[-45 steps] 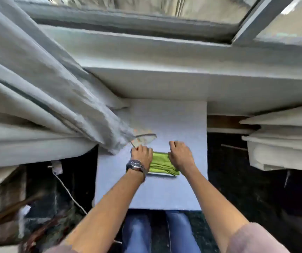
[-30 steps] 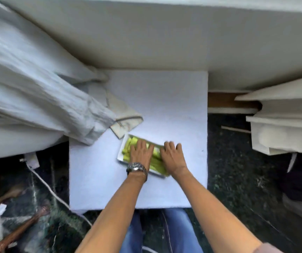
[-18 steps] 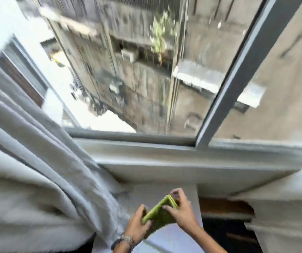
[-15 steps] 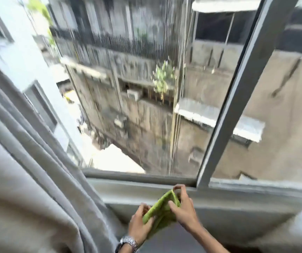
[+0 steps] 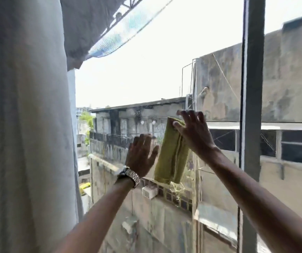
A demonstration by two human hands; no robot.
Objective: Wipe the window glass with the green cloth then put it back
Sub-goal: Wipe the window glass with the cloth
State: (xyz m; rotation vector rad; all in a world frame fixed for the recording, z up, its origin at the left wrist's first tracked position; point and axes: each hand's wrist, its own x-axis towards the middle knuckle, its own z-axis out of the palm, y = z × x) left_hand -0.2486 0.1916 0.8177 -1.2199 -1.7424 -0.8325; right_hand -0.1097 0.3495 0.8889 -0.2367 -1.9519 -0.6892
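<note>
The folded green cloth (image 5: 172, 156) hangs upright against the window glass (image 5: 146, 79) at mid height. My right hand (image 5: 194, 132) pins its upper right part to the pane, thumb on the cloth's top and fingers spread. My left hand (image 5: 142, 154), a metal watch on its wrist, is raised just left of the cloth with fingers apart; it holds nothing, and whether it touches the cloth's edge is unclear.
A pale curtain (image 5: 26, 125) fills the left side up to the glass. A dark vertical window frame bar (image 5: 252, 106) stands right of my right hand. Grey buildings show through the pane.
Both hands lifted the cloth from the tray on the white table up to the glass. My left hand has let go of it. My view has swung up from the table to the window.
</note>
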